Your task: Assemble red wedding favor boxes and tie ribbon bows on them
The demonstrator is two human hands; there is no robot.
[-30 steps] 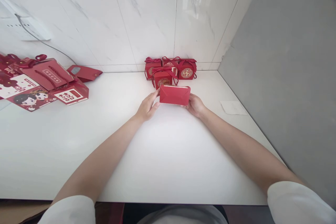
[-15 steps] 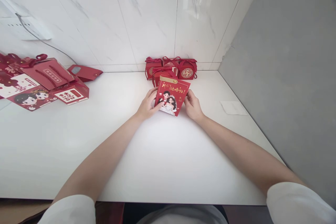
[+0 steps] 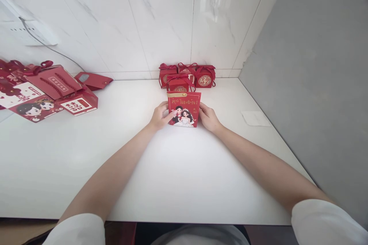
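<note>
A red gift bag [image 3: 188, 113] with a cartoon bride and groom, gold lettering and a gold strap along its top stands upright in the middle of the table. My left hand [image 3: 161, 116] grips its left side, thumb across the printed front and fingers behind. At its right edge my right hand [image 3: 211, 118] is closed on the side, with the fingertips partly hidden behind the bag. Just behind stands a red ribbon-tied gift box [image 3: 178, 84], its lower part covered by the bag.
Further ribbon-tied red boxes [image 3: 205, 77] stand against the tiled wall. Several red gift bags and boxes [image 3: 57, 84] are heaped at the left, near a grey cable [image 3: 54, 49]. A white sheet [image 3: 255, 118] lies at the right by the grey partition [image 3: 313, 84].
Both hands have turned the gift bag from a tilt to nearly straight and shifted it slightly left and toward me. More of the box behind it shows.
</note>
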